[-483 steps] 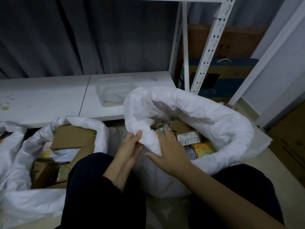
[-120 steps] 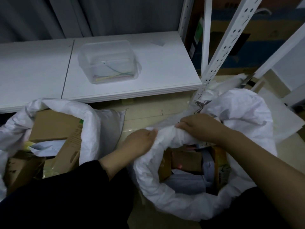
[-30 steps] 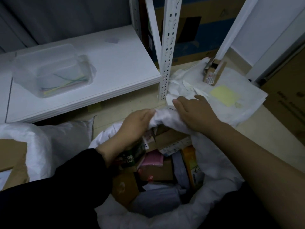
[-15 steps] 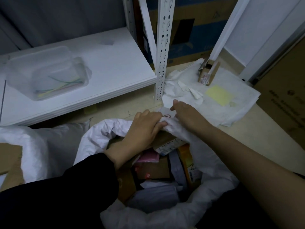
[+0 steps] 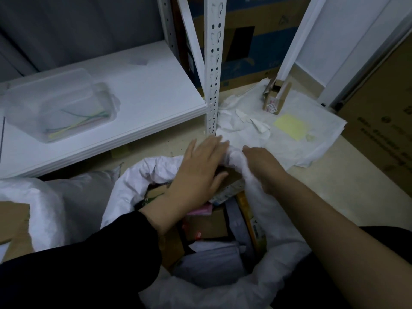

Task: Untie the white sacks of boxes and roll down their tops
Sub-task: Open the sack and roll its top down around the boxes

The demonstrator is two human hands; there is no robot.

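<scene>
Both hands meet at the far rim of the white woven sack of boxes (image 5: 263,197), which sits on the floor between our knees. Our left hand (image 5: 200,172) lies flat, its fingers straight and together, pressing down on the sack's rim and the cardboard box (image 5: 231,177) under it; half a second ago those fingers were curled over the fabric. Our right hand (image 5: 260,163) has its fingers bent round a bunched fold of the rim, gripping it, much as before. The left arm wears a dark sleeve (image 5: 89,259), while the right forearm is bare. To the left stands a second white sack (image 5: 40,210), open, with brown cardboard showing. Beyond lie a white shelf board (image 5: 145,97) carrying a clear plastic tub (image 5: 58,105), a white slotted upright (image 5: 214,63), and flattened white sheets (image 5: 289,134) on the floor.
</scene>
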